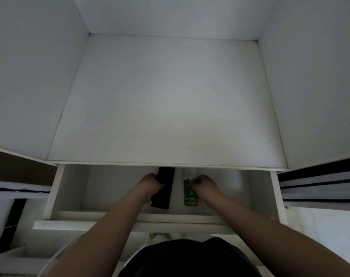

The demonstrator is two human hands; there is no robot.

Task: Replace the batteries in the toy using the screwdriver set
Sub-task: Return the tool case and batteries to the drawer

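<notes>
A white shelf surface is seen between white cabinet walls, and beneath its front edge a white drawer is pulled open. Inside the drawer, a long black case is gripped along its left edge by the left hand, fingers curled round it. Just beside it to the right, a pack of green batteries is lying on the drawer floor and is pinched at its far end by the right hand.
</notes>
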